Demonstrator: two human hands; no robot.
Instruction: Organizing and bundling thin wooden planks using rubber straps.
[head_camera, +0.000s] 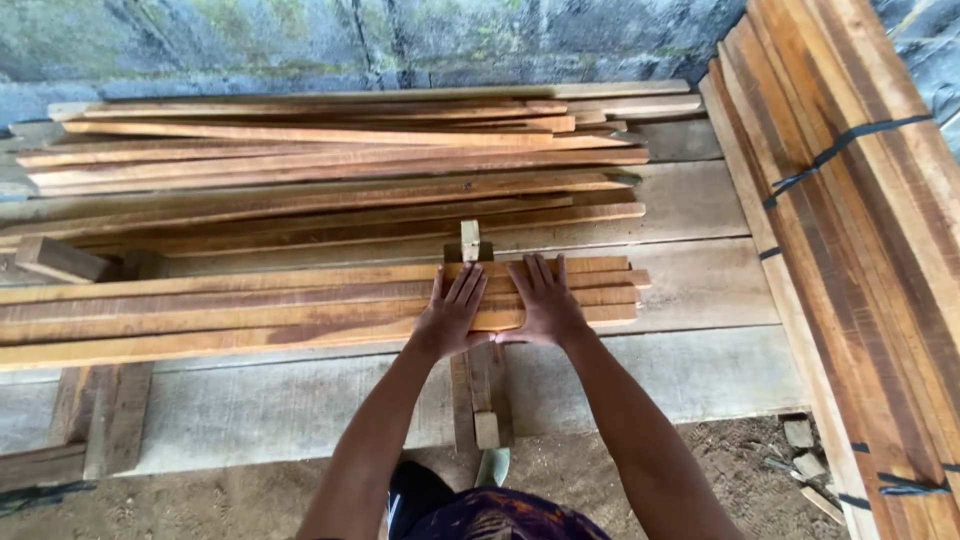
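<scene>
A flat layer of long reddish-brown wooden slats (250, 305) lies across a low platform, running left to right. My left hand (452, 312) rests palm down on these slats, fingers spread. Right beside it, my right hand (545, 300) presses flat on the same slats near their right ends. Neither hand grips anything. Under the slats, a short pale wooden bearer (483, 390) runs toward me, its far end (470, 240) showing beyond the layer.
A loose pile of more slats (330, 160) lies behind, against a grey stone wall (300, 40). Wide grey planks (690, 290) form the platform. A strapped bundle of boards (850, 230) leans at the right. Dirt ground with wood scraps (800, 445) lies below.
</scene>
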